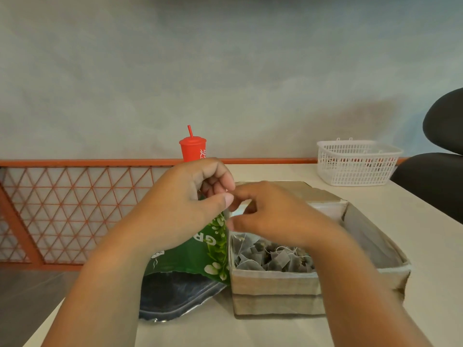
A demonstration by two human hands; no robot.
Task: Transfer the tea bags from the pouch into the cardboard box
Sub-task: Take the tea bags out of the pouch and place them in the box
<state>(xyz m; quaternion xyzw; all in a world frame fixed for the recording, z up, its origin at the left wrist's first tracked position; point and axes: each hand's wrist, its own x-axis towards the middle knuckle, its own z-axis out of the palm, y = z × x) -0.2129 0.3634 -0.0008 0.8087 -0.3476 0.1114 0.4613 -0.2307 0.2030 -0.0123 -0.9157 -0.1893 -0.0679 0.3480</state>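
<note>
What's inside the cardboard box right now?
A pile of grey tea bags with strings fills the near left of the cardboard box. The right hand and its forearm cover the middle, so contents there cannot be seen.

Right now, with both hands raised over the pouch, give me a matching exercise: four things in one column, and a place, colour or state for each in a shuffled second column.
Things:
1. cup
2. basket
3. pouch
4. cardboard box

Descriptions:
A. holds a heap of tea bags
B. white mesh, at the far right of the table
C. green, just left of the box
D. red, with a straw, at the table's far edge

Pairs: 1-D, 2-B, 3-C, 4-A
</note>
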